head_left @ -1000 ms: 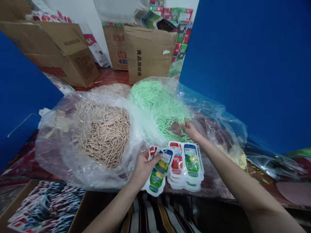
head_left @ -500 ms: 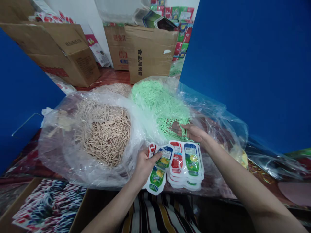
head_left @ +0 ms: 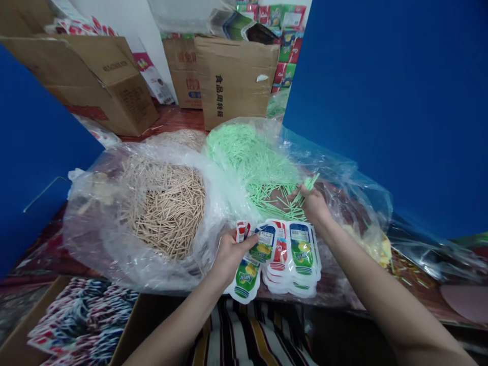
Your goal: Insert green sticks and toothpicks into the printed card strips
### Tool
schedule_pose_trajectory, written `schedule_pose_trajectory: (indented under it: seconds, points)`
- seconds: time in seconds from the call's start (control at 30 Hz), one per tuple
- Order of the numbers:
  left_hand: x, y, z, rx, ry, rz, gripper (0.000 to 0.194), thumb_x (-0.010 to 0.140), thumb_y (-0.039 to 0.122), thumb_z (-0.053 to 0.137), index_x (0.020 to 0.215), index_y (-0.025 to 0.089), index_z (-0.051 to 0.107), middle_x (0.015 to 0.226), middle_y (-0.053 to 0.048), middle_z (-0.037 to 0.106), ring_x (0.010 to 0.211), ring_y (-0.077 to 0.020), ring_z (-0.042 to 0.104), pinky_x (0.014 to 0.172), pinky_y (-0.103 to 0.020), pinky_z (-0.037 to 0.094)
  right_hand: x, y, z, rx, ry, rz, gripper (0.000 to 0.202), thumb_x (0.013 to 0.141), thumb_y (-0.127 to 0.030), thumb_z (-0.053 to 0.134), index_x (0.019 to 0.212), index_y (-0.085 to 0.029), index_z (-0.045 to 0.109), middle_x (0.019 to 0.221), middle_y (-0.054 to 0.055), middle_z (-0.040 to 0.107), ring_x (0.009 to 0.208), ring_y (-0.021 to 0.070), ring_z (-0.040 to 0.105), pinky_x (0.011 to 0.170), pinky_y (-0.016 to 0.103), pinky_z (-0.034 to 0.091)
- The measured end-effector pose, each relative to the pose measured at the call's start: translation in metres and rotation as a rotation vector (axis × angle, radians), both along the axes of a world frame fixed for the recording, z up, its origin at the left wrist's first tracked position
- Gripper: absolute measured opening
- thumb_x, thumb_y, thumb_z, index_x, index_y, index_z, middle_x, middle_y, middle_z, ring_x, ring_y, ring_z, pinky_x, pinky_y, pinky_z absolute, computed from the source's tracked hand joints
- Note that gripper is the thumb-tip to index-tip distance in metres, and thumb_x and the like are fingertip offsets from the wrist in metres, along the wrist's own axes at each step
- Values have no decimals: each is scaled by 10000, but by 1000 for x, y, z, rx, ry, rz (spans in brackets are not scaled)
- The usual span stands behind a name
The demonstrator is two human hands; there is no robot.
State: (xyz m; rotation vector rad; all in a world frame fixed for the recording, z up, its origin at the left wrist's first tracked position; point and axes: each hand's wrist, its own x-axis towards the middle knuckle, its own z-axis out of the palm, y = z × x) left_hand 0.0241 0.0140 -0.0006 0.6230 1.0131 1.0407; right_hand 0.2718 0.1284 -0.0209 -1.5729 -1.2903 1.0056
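My left hand (head_left: 233, 251) is closed on bottle-shaped printed pouches (head_left: 244, 278), the thumb pressed on a blue and green one. Beside them, touching, lies a stack of similar pouches (head_left: 301, 249) in red cola and green-blue prints. My right hand (head_left: 311, 202) is closed round a small bunch of green sticks (head_left: 311, 182) that poke out above the fingers. Just left of it a pile of loose green sticks (head_left: 263, 201) spills from a clear plastic bag (head_left: 328, 162). Part of the left hand's fingers is hidden behind the pouches.
A clear bag of tan sticks (head_left: 175, 213) lies on the left of the table. Cardboard boxes (head_left: 238, 81) stand at the back. A box full of printed pouches (head_left: 84, 320) sits low at the left. Blue panels (head_left: 385, 101) rise on both sides.
My right hand has closed on a bunch of green sticks and lifted it slightly from the pile. My left hand has shifted a little right with its pouches.
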Motion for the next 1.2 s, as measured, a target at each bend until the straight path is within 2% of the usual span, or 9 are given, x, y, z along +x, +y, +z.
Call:
schedule_pose_trajectory:
  seconds: [0.13,0.17,0.27,0.37,0.6,0.73,0.87,1.0,1.2]
  points:
    - [3,1,0,42,4,-36,257,630,289,789,804,121,701,784,-64,740,692,-191,674,711,-313,526,-23,-18,31,23,250,-12,216,859,-449,445,864,-233,436,690,5,549,592,170,588,604,353,528]
    - [4,2,-1,40,4,-44,262,633,289,787,815,121,704,799,-67,741,706,-193,675,719,-313,525,-32,-26,40,45,423,1,194,838,-413,515,855,-234,441,711,-2,539,606,163,583,637,358,533]
    - [6,3,-2,14,6,-53,261,627,284,790,816,123,710,821,-66,743,720,-187,671,730,-303,519,-64,-51,64,130,757,143,178,833,-350,592,825,-236,456,769,-22,507,656,131,572,748,356,531]
    - [8,3,-2,15,-8,-57,245,621,267,793,808,130,711,798,-48,741,710,-174,665,723,-288,513,-86,-70,78,169,780,291,168,848,-349,592,831,-241,464,741,-40,460,648,116,565,788,349,520]
    - [8,4,-2,30,8,-49,248,609,265,798,789,125,702,778,-42,734,694,-175,656,709,-291,508,-94,-77,68,158,571,416,194,884,-423,529,884,-238,468,701,-40,457,801,161,598,892,358,438]
    - [7,7,-4,50,12,-60,268,604,266,803,811,125,708,798,-45,736,701,-173,655,723,-293,507,-95,-76,66,152,565,410,213,890,-426,514,826,-225,488,715,-23,489,877,173,585,944,356,401]
    - [8,9,-4,63,61,-47,262,609,277,801,800,124,709,800,-44,735,704,-171,652,721,-287,503,-95,-75,74,129,640,371,225,883,-422,512,776,-226,480,715,-15,474,856,181,581,898,355,433]
    - [9,9,1,22,13,-23,286,592,277,808,811,122,708,791,-49,732,697,-172,652,711,-292,503,-93,-76,72,178,566,356,218,875,-450,521,831,-239,485,716,-13,519,867,190,582,878,356,437]
    - [10,10,4,-2,12,-8,290,572,279,818,785,119,704,752,-53,727,679,-182,656,700,-309,512,-90,-80,58,152,438,385,258,899,-474,476,911,-234,569,903,28,646,987,201,572,935,356,400]
